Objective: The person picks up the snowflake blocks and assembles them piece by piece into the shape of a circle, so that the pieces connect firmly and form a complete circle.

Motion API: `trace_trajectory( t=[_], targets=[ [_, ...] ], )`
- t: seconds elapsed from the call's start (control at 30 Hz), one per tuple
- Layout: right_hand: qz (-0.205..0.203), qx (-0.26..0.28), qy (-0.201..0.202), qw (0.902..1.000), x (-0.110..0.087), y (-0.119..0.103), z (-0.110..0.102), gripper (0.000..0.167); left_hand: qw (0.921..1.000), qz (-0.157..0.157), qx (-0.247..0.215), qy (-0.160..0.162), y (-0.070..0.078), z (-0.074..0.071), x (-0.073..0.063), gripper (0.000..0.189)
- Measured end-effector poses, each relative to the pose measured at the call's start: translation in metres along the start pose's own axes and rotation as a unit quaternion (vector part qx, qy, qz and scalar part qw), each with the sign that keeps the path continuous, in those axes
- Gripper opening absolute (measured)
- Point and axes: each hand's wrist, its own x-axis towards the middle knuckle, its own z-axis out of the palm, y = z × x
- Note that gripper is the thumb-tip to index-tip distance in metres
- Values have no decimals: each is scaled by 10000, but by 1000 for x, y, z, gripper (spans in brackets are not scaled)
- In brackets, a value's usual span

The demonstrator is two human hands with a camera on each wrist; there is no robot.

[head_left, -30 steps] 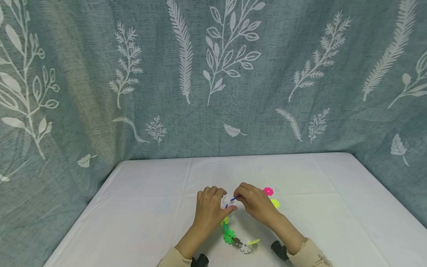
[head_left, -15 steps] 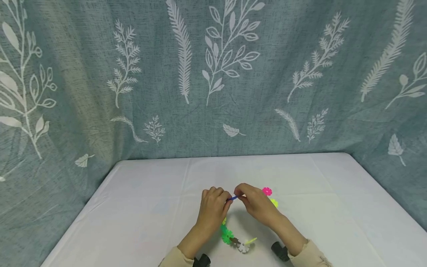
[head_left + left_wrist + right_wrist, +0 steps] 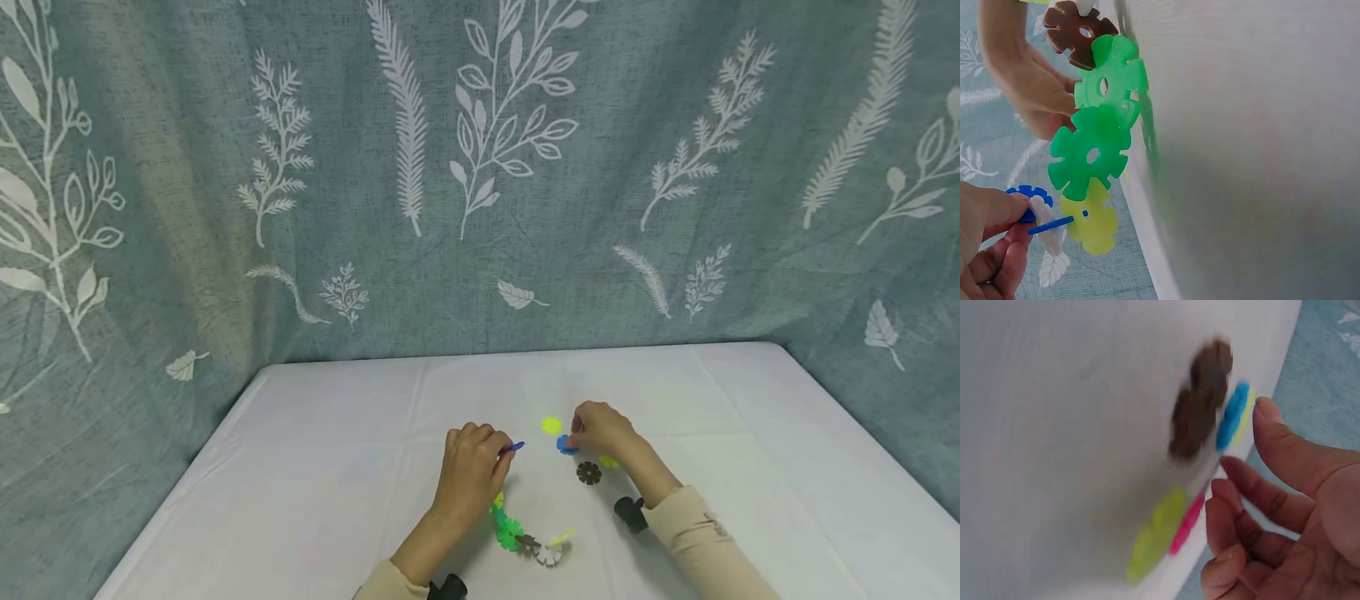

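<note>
In the left wrist view my left hand (image 3: 991,234) pinches a blue flower-shaped disc (image 3: 1041,195) between thumb and fingers. It ends a chain of interlocking discs: a whitish disc (image 3: 1046,228), a second blue disc (image 3: 1054,225) seen edge-on, a yellow disc (image 3: 1094,228), two green discs (image 3: 1091,156) and a brown disc (image 3: 1072,31). The chain curves down from my left hand (image 3: 474,467) towards a white disc (image 3: 548,555). My right hand (image 3: 602,428) reaches over loose discs, its thumb and index finger apart, right by a light blue disc (image 3: 566,445).
Around the right hand lie a yellow disc (image 3: 552,426), a brown disc (image 3: 588,473), a yellow-green disc (image 3: 608,462) and a pink disc (image 3: 1188,525). The white-covered table (image 3: 337,467) ends at a patterned curtain (image 3: 450,292).
The right hand has left the blue disc at the left hand and moved right to the loose discs, uncovering the yellow, light blue and brown ones. The left hand keeps its pinch, nearly in place.
</note>
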Motion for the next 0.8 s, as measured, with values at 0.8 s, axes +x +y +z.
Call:
trace_trajectory(
  t=[0.8],
  targets=[
    [-1028,1614,302,9810,-6,-17,6,6,9998,-77,-187,62,-3,2,2,14]
  ],
)
